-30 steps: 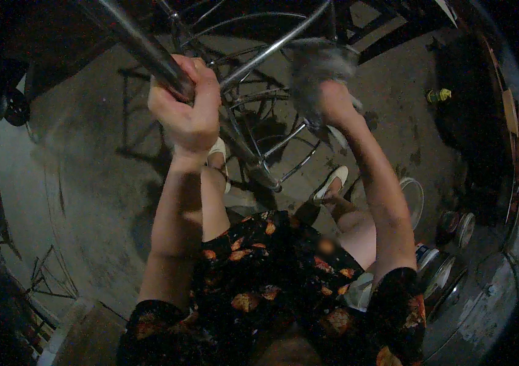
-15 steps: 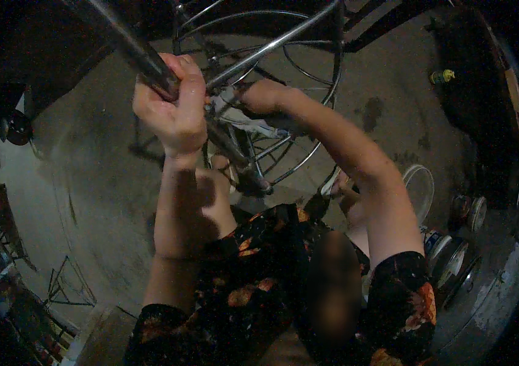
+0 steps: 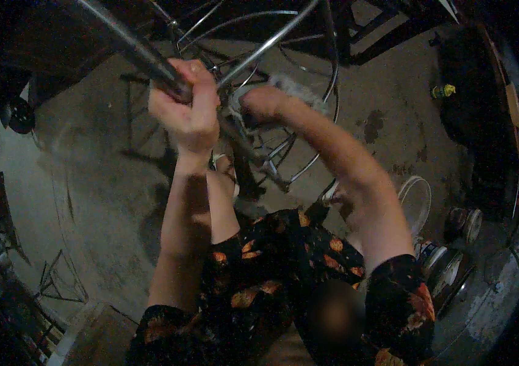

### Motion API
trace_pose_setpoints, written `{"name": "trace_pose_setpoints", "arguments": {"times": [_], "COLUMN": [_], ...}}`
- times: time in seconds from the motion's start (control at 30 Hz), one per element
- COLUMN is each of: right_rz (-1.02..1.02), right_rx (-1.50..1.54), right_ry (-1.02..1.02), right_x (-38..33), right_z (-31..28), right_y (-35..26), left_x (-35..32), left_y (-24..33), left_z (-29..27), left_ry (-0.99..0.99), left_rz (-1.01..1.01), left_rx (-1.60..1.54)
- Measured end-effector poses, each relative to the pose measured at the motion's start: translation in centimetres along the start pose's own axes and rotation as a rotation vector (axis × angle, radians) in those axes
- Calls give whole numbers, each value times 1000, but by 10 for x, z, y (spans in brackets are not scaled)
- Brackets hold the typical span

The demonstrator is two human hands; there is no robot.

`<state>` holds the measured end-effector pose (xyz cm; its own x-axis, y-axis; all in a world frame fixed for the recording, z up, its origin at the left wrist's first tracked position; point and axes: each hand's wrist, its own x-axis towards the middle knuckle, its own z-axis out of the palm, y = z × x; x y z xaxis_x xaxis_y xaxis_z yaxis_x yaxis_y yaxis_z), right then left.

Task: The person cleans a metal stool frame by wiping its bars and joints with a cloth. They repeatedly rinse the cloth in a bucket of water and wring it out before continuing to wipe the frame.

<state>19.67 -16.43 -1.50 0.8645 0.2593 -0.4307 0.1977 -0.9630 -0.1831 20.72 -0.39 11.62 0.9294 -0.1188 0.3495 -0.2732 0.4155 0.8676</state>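
A shiny metal tube frame (image 3: 271, 40) with straight legs and curved rods stands tilted in front of me. My left hand (image 3: 187, 113) is wrapped round one thick tube (image 3: 131, 46) of it, the thumb lying across the front. Inside the frame, right of that grip, my right hand (image 3: 264, 107) is bent inward over a greyish-white rag (image 3: 309, 97), which shows on both sides of it. Most of the right fingers are hidden behind the hand. The rag lies close against the rods; exactly where it touches them is too dark to tell.
To the right are a round pale-rimmed container (image 3: 416, 198), several pails or tins (image 3: 442, 262) and a small yellow-topped bottle (image 3: 443, 91). A thin metal frame (image 3: 61, 280) and a pale block (image 3: 91, 335) sit at the lower left.
My left hand and the gripped tube have shifted slightly right. The frame's lower end has swung a little right. The rag, lower before, now spreads up and right of my right hand.
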Motion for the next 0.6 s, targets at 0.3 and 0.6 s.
{"name": "trace_pose_setpoints", "arguments": {"times": [0.3, 0.6], "right_rz": [168, 217], "right_rx": [-4, -311], "right_ry": [-123, -18], "right_x": [-76, -97], "right_z": [-18, -27], "right_y": [25, -4], "left_x": [-24, -30], "left_y": [4, 20], "left_z": [-2, -13], "left_ry": [-20, 122], "left_rz": [144, 58], "left_rx": [126, 140]}}
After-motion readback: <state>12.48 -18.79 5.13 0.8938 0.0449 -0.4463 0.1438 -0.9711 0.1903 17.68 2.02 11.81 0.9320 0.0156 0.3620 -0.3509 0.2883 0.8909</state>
